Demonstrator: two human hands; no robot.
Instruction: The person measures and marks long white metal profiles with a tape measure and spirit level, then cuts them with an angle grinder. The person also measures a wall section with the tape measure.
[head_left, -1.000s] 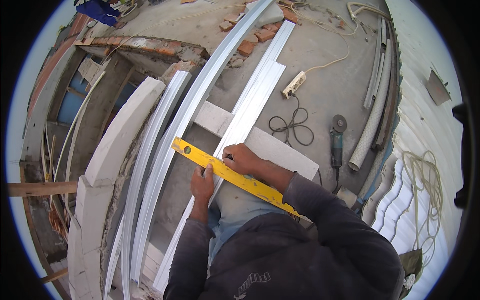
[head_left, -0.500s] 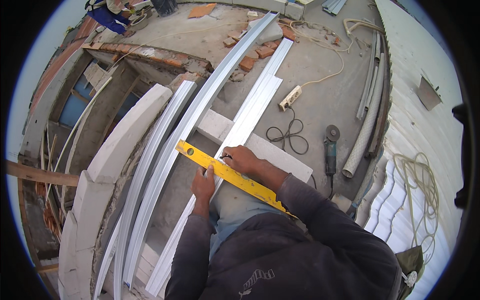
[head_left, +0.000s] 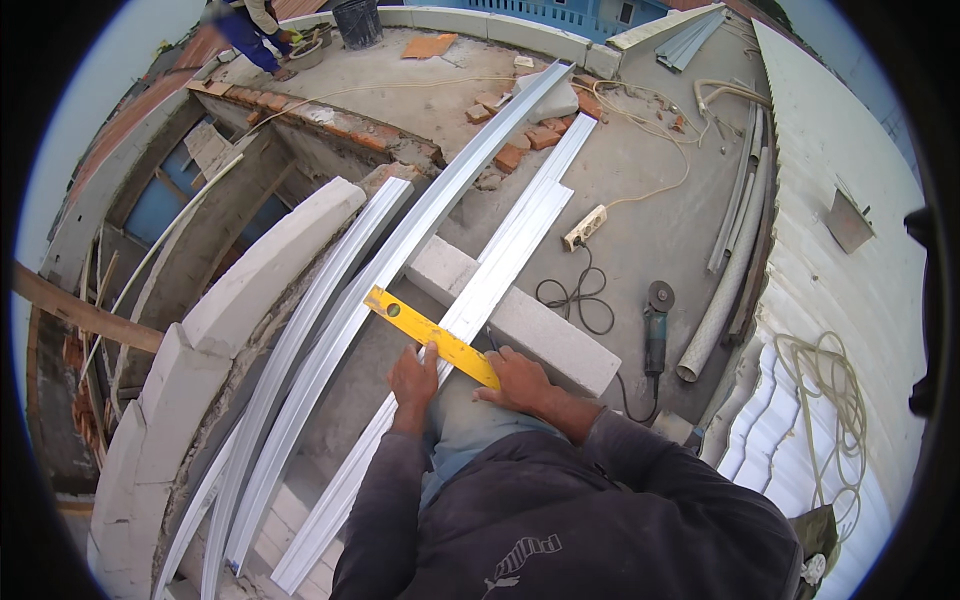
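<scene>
A yellow spirit level lies slantwise across a silvery metal channel. My left hand is closed on its lower edge, thumb on top. My right hand grips the level farther right. A thin dark stick, possibly a pencil or marker, pokes up from its fingers; its kind is unclear. The level's right end is hidden by this hand and forearm. Beneath the channel sits a pale block. Left of it runs another long metal channel, close to the level's far left end.
An angle grinder lies at the right, beside a power strip with a coiled black cord. Pipes run along the corrugated roof sheet. Broken bricks lie ahead. A block wall borders an opening at left. Another person works far left.
My right hand has moved off the channel, rightward and down onto the level. The level has shifted slightly relative to the channel. The whole view has tilted up a little.
</scene>
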